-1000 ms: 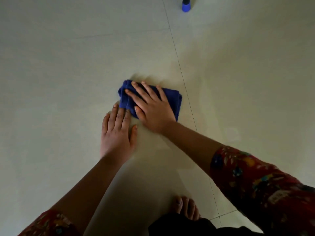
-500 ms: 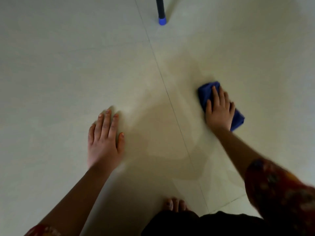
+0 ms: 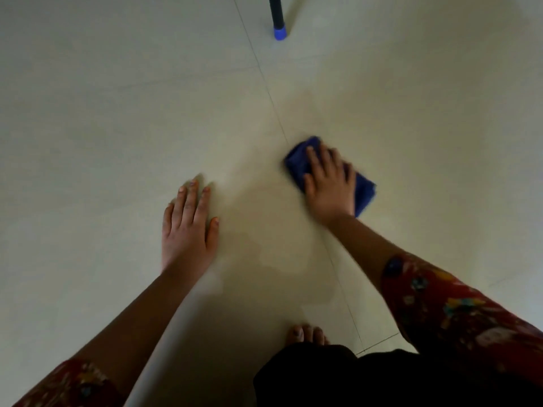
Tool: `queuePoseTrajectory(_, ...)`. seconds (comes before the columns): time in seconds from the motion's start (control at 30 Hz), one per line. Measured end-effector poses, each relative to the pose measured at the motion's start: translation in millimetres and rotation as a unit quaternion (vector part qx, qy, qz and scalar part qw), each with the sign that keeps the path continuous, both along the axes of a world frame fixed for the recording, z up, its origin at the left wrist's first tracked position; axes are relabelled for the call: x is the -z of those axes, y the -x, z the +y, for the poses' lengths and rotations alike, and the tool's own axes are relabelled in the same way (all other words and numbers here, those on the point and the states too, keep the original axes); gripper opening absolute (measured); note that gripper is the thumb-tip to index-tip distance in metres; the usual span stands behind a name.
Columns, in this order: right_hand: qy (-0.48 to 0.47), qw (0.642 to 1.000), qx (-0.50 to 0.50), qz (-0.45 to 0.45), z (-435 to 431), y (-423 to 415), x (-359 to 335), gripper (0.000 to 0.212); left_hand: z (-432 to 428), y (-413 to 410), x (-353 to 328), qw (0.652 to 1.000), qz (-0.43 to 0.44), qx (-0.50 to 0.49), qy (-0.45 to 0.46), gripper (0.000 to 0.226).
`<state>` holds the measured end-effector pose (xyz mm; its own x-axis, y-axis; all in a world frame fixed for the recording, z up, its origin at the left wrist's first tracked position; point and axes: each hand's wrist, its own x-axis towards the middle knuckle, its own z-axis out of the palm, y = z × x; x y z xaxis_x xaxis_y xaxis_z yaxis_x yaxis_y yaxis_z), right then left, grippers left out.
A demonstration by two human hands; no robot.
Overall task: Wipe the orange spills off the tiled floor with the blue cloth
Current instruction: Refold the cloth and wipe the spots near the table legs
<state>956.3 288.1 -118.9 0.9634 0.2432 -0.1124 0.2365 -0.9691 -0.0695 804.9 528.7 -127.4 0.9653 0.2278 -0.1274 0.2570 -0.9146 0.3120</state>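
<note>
Right hand [image 3: 329,186], fingers extended and spread, presses the folded dark-blue cloth [image 3: 296,163] flat against the pale tiled floor [image 3: 117,113]; cloth corners project beyond its fingertips and outer edge. Left hand [image 3: 188,230], well apart to its left, lies flat on tile, fingers straight, holding nothing.

Dim, low contrast, soft shadows; right hand [image 3: 329,183] motion-blurred; corners darker.
</note>
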Motion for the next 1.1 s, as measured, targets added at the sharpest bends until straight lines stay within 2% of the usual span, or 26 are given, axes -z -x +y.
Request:
queuePoseTrajectory(0.07,-0.002,0.985,-0.171,0.013,30.1,50.9,3.9,0.061,7.9,3.1,-5.1,1.000,0.001,0.013,0.019,0.063)
queuePoseTrajectory(0.13,0.008,0.924,-0.378,0.056,18.9,128.8,0.7,0.059,15.4,10.6,-9.6,1.000,0.004,0.028,0.009,0.062)
queuePoseTrajectory(0.17,0.014,0.892,-0.446,0.067,2.7,147.7,-1.2,0.059,20.4,16.2,-10.6,1.000,0.007,0.031,0.000,0.063)
queuePoseTrajectory(0.2,0.006,0.877,-0.476,0.063,-15.2,143.3,-3.2,0.059,22.6,21.0,-12.3,1.000,0.009,0.028,-0.004,0.063)
queuePoseTrajectory(0.23,0.004,0.879,-0.474,0.049,-27.2,125.5,-1.3,0.058,24.3,29.6,-10.8,1.000,0.015,0.019,-0.003,0.063)
queuePoseTrajectory(0.27,0.015,0.901,-0.433,0.032,-34.2,98.7,2.6,0.059,24.2,37.8,-9.6,1.000,0.020,0.008,0.001,0.064)
queuePoseTrajectory(0.37,0.014,0.976,-0.215,0.008,-20.5,7.4,3.5,0.057,17.1,63.2,-3.7,1.000,0.031,-0.003,-0.003,0.066)
queuePoseTrajectory(0.43,-0.006,0.993,-0.115,-0.010,19.0,-31.1,-0.2,0.057,13.6,68.2,-1.4,0.999,0.031,0.009,-0.013,0.066)
queuePoseTrajectory(0.47,-0.011,0.995,-0.099,-0.015,45.7,-34.5,0.1,0.058,13.5,67.2,-0.9,0.999,0.033,0.009,-0.013,0.066)
queuePoseTrajectory(0.53,-0.007,0.986,-0.167,-0.017,91.7,-8.0,2.0,0.060,16.0,64.6,-0.6,0.999,0.037,0.003,-0.004,0.068)
queuePoseTrajectory(0.6,0.016,0.931,-0.366,0.005,96.2,54.5,5.4,0.058,18.1,65.9,-1.9,0.999,0.043,-0.001,-0.006,0.072)
queuePoseTrajectory(0.67,0.008,0.874,-0.485,0.041,58.2,85.8,0.8,0.060,21.2,65.8,-3.2,0.998,0.056,-0.008,-0.018,0.077)
queuePoseTrajectory(0.7,0.002,0.866,-0.498,0.037,40.7,73.0,0.0,0.060,21.7,66.3,-5.4,0.998,0.062,-0.020,-0.020,0.079)
queuePoseTrajectory(0.73,0.006,0.883,-0.470,0.022,31.1,48.4,0.7,0.060,21.8,67.4,-7.4,0.997,0.069,-0.031,-0.017,0.080)
queuePoseTrajectory(0.83,0.014,0.973,-0.230,-0.016,50.4,-42.0,2.1,0.056,26.3,69.4,-9.4,0.997,0.069,-0.044,-0.002,0.078)
queuePoseTrajectory(0.9,-0.010,0.991,-0.129,-0.027,93.9,-76.6,-3.9,0.057,31.3,73.1,-13.0,0.997,0.071,-0.031,0.000,0.077)
queuePoseTrajectory(0.97,-0.028,0.989,-0.145,-0.029,154.7,-81.0,0.9,0.056,42.7,79.2,-16.4,0.997,0.076,-0.014,-0.008,0.076)
queuePoseTrajectory(1.03,-0.048,0.971,-0.232,-0.035,212.1,-49.3,6.6,0.055,59.8,88.7,-19.6,0.996,0.083,-0.020,-0.012,0.077)
queuePoseTrajectory(1.1,-0.059,0.934,-0.351,-0.034,232.4,7.9,7.3,0.054,78.0,101.2,-23.6,0.995,0.094,-0.041,-0.018,0.080)
